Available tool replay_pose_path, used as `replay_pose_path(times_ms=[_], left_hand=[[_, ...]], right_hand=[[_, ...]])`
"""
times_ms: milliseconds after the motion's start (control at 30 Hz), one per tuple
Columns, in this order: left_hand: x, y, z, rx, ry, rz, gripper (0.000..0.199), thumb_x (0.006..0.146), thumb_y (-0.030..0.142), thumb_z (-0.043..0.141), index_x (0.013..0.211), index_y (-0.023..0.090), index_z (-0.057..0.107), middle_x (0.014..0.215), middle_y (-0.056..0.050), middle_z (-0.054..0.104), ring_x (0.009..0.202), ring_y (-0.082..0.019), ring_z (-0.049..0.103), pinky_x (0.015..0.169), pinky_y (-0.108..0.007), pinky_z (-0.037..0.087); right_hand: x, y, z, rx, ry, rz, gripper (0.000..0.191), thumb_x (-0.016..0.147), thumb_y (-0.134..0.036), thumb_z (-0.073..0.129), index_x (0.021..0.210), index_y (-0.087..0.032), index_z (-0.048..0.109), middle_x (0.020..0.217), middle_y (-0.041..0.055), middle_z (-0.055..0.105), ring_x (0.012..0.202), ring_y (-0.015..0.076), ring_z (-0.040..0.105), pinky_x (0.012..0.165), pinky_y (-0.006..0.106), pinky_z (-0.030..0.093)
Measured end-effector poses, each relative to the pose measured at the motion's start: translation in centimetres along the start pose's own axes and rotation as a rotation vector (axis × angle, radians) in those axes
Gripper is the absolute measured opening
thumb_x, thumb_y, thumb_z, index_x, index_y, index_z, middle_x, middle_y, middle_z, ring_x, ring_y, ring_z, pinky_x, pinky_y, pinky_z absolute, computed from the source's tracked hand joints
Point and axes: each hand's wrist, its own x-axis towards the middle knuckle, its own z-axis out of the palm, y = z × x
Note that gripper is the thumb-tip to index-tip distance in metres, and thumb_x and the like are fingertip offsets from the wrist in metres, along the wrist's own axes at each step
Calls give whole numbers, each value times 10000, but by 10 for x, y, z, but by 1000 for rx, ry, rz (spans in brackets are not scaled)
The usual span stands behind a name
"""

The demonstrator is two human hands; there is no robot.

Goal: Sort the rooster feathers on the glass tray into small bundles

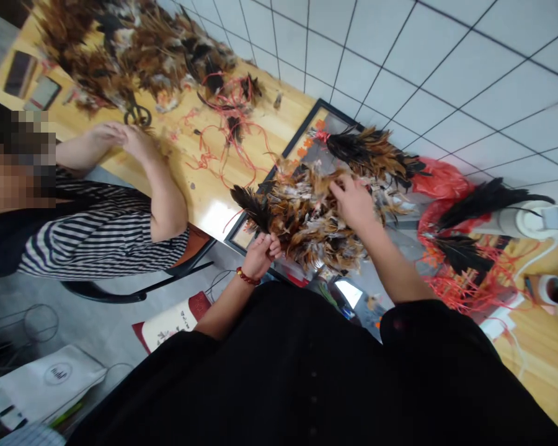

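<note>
A large loose pile of brown, white and black feathers (311, 217) covers the glass-topped table with a black edge. My left hand (263, 253), with a red bead bracelet at the wrist, is closed at the pile's lower left, pinching the base of a small bunch of dark feathers (251, 205). Over the pile's upper right, my right hand (352, 197) has its fingers apart and lowered among the feathers; nothing held shows between them. A tied bundle of black and brown feathers (367, 152) lies just above that hand, its base wrapped in red.
At left, a person in a striped garment (102, 229) sits by the wooden table (199, 198) with scissors (137, 115), feather heaps and red strings (223, 133). Right are a red bag (446, 179), tangled red strings (469, 285) and a white container (530, 220). A tiled wall stands behind.
</note>
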Motion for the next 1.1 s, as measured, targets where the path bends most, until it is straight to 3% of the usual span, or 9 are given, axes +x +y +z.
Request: replay_pose_path(times_ms=[167,267,367,533,667,767,900,967,1100], left_hand=[[2,-10,8,39,-110,-3,286,828,341,752,811,157,533,640,53,377,538,-60,344,532,-203,360],[1,-16,9,68,-134,-26,293,827,354,752,812,158,535,643,52,377,541,-61,345,535,-207,363],[-1,-19,9,69,-146,-34,298,824,349,756,802,159,527,639,54,370,539,-63,349,535,-210,364],[-8,-16,13,28,-102,-45,250,874,301,704,795,168,508,632,56,343,529,-63,333,529,-202,346],[-21,-11,10,3,-65,-7,257,868,301,710,802,169,500,634,55,347,530,-61,337,531,-202,340],[-30,-10,-1,-6,-44,29,277,844,319,736,806,167,508,627,59,350,525,-58,340,527,-201,334],[-39,-8,-17,-32,10,57,284,837,317,742,796,163,508,624,58,357,525,-57,342,527,-202,337],[-41,-5,-23,-49,36,64,278,850,315,730,793,163,504,626,57,359,523,-56,340,526,-200,336],[-37,0,-26,-77,42,49,260,868,302,711,794,168,501,625,57,360,521,-57,340,524,-193,333]], right_hand=[[-92,0,20,54,-152,74,411,945,-211,400,1251,-256,671,1389,104,597,1014,263,652,788,357,495],[-111,1,17,191,-92,191,378,945,-257,427,1215,-270,692,1358,78,634,989,243,674,778,346,525],[-91,-1,5,336,76,268,361,969,-307,412,1168,-252,709,1301,77,670,1103,247,651,868,358,533],[3,-3,-4,417,179,234,364,947,-220,406,1136,-179,715,1232,114,693,1141,265,624,974,380,490],[70,-13,7,358,76,168,363,918,-177,437,1142,-185,724,1238,117,695,1135,287,629,972,407,490],[96,-22,18,261,-137,27,437,841,-149,551,1248,-242,679,1317,100,660,1139,284,633,937,400,501],[99,-20,16,77,-331,37,462,775,-129,620,1230,-173,693,1210,186,690,1071,330,652,872,428,492],[85,-13,2,47,-194,55,325,856,-182,547,1116,-146,738,1092,197,708,1025,331,652,853,437,467],[26,1,-35,21,38,-15,363,945,-256,426,1102,-180,745,1034,158,694,986,300,620,853,439,415]])
